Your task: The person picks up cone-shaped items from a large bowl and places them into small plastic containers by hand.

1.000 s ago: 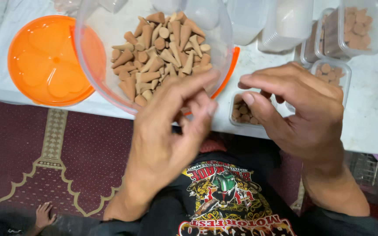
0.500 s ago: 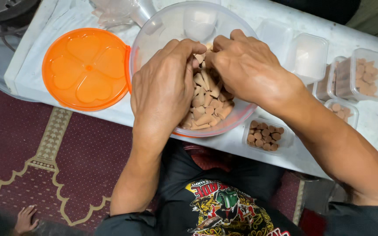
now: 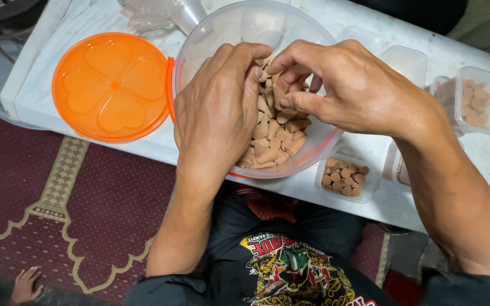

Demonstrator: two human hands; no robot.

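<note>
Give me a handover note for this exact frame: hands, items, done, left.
Left hand: inside the clear bowl, fingers curled on the brown cone pieces; grip unclear.
Right hand: over the same bowl, fingertips pinched at the pile.
Orange lid: off, lying left of the bowl on the white table.
Done: small tub by the table's near edge holds pieces standing on end; another filled tub is far right.
Left: the bowl holds many pieces; empty tubs wait behind.
</note>
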